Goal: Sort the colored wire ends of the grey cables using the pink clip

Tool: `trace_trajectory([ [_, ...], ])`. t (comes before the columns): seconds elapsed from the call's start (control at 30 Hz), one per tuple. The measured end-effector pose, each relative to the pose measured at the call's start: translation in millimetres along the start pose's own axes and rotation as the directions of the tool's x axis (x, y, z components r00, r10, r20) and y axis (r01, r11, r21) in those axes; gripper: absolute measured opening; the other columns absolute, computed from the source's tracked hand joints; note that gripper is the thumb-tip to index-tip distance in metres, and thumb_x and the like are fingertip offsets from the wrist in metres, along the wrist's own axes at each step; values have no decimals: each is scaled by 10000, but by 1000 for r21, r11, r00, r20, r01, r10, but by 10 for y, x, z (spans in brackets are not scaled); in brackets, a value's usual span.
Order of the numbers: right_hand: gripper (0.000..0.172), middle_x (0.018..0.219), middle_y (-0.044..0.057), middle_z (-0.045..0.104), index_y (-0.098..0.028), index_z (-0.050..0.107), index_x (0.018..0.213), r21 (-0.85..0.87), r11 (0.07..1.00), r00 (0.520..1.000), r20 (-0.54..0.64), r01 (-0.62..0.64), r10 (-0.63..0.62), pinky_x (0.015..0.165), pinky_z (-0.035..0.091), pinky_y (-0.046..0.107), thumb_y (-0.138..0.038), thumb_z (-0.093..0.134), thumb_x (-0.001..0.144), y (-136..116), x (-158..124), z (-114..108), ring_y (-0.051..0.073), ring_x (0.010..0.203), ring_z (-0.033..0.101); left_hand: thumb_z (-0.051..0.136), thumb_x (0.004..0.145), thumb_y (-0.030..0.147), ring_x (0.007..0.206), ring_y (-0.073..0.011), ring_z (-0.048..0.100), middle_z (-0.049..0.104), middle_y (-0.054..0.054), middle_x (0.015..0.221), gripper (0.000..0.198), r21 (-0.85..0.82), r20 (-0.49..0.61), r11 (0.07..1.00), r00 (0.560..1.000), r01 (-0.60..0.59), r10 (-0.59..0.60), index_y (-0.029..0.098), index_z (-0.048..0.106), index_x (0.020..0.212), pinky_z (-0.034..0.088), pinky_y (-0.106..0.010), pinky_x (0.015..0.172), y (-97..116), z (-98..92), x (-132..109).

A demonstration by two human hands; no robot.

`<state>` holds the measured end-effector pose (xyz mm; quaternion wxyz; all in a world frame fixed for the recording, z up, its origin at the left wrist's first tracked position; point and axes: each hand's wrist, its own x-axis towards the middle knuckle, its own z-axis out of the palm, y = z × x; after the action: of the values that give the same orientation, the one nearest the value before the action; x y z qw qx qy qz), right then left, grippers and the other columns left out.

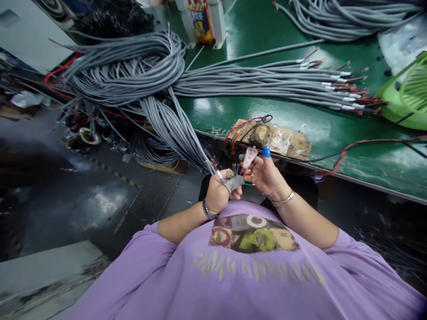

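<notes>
My left hand (pixel 218 192) is closed around the end of a grey cable (pixel 219 174), in front of my body. Grey wrapping covers its thumb. From the cable end, thin coloured wires (pixel 246 175) fan out toward the right. Beside them is my right hand (pixel 269 178), its thumb raised and apart from the other fingers, with a blue cover (pixel 266 151) on the tip. A pale pink piece (pixel 249 157) shows at its fingers; whether it is a finger cover or a separate thing, I cannot tell.
A large coil of grey cables (pixel 126 71) lies across the green table (pixel 203 109), their stripped ends reaching right toward a green fan (pixel 408 91). At the table's front edge sits a worn wooden block (pixel 283 141) with wires. More grey cables (pixel 350 20) lie at the back right.
</notes>
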<state>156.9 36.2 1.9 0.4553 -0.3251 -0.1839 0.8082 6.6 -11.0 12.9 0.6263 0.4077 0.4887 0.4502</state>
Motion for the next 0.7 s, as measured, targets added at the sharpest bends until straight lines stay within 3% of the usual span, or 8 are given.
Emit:
trace_trajectory([
  [0.23,330,660,-21,643,-202,684,826,-40,996,996,19,83,-83,576,477,232,-526,723,777,1,30,-17,99,579,551,741,724,460,366,-77,525,631,23,522,347,-39,-74,998,996,-49,46,171,555,670,412,-181,365,22,40,-2],
  [0.43,522,779,28,694,-197,699,812,-78,983,985,-20,167,-169,560,471,259,-711,613,785,111,105,-82,113,602,568,713,739,466,377,-76,529,631,26,530,338,-15,-105,998,993,-55,53,177,546,686,408,-182,376,-5,93,51],
  [0.7,556,639,-1,661,-195,705,762,2,996,996,-10,91,-91,536,504,245,-747,662,705,78,185,-9,103,527,571,711,758,469,378,-72,531,633,25,537,344,-10,-114,998,992,-61,60,172,550,691,416,-173,380,-45,94,69],
])
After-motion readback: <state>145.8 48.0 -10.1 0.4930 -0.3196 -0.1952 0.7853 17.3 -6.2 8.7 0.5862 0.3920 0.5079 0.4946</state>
